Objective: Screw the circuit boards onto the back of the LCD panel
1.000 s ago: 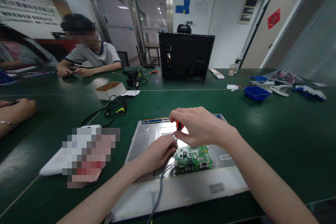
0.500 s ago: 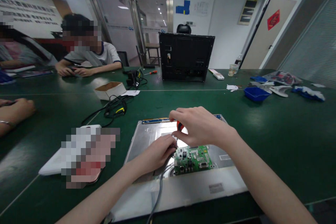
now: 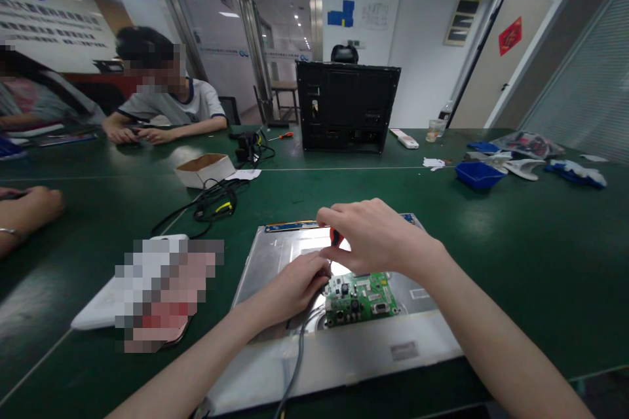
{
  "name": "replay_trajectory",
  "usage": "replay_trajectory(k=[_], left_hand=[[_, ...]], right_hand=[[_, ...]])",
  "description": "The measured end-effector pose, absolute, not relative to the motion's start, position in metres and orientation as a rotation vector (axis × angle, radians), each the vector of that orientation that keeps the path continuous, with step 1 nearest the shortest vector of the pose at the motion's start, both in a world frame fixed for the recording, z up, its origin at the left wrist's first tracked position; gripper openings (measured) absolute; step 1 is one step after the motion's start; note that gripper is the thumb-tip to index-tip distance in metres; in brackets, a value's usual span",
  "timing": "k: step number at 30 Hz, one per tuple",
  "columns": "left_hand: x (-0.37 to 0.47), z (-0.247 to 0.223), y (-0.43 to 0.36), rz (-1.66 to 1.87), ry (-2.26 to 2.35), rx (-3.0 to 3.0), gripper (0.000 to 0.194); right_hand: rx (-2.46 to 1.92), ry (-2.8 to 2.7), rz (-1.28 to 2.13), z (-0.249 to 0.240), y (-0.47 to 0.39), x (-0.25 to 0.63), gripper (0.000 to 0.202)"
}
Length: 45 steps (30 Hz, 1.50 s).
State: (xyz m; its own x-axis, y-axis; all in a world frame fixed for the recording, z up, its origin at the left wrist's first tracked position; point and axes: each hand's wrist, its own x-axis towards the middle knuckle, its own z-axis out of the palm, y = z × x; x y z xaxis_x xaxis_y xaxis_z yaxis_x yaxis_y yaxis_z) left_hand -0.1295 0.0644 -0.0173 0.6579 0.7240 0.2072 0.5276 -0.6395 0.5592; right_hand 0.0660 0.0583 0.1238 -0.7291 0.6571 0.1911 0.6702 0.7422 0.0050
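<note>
A screwdriver (image 3: 336,237) with a red and black handle stands roughly upright in my right hand (image 3: 376,236), the fingers wrapped round its top. Its thin shaft goes down to the upper left corner of a green circuit board (image 3: 362,298). My left hand (image 3: 303,278) is closed at that same corner, fingertips beside the shaft; what they pinch is hidden. The board lies on the metal back of a flat display panel (image 3: 268,255). A grey cable (image 3: 297,363) runs from under my left hand to the panel's near edge.
Left of the panel lie a white object (image 3: 101,301) and a pink phone-like object (image 3: 184,294), both blurred. Behind are black cables (image 3: 211,203), a cardboard box (image 3: 206,170), a black monitor housing (image 3: 348,108) and a blue tray (image 3: 479,175). Other people sit at the left.
Both hands stay at the board's corner, almost unmoved. The view has shifted very slightly; nothing has been picked up or let go.
</note>
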Motion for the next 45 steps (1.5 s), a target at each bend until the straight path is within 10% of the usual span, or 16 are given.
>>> replay_trajectory(k=[45], left_hand=[[-0.13, -0.007, 0.06, 0.53, 0.98, 2.42, 0.011]], right_hand=[[-1.064, -2.765, -0.047, 0.123, 0.06, 0.062, 0.018]])
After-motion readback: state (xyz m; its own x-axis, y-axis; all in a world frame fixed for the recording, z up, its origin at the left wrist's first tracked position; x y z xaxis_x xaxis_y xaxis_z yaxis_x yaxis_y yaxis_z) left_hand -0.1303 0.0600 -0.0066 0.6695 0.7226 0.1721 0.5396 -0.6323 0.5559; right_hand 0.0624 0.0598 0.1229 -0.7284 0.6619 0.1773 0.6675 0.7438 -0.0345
